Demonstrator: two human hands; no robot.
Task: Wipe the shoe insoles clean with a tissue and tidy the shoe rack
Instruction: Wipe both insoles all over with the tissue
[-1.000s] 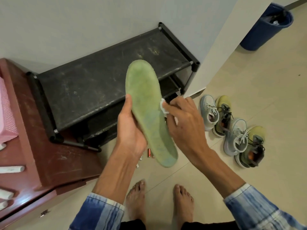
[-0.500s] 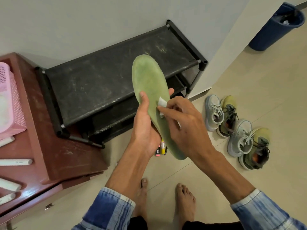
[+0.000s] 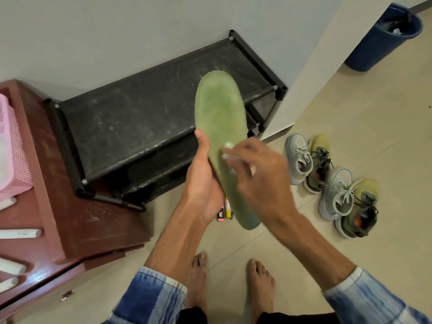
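Observation:
A long green insole stands tilted in front of me, toe end up over the black shoe rack. My left hand grips its lower left edge, thumb up along the side. My right hand, blurred by motion, pinches a small white tissue and presses it on the middle of the insole. The rack's dusty top shelf holds no shoes.
Two pairs of sneakers, grey and olive-yellow, stand on the tiled floor at the right. A red-brown cabinet with a pink basket is at the left. A blue bin stands far right. Small markers lie on the floor. My bare feet are below.
My right hand with the tissue has slid from the insole's right edge onto its middle. The insole and my left hand have shifted a little to the right in view.

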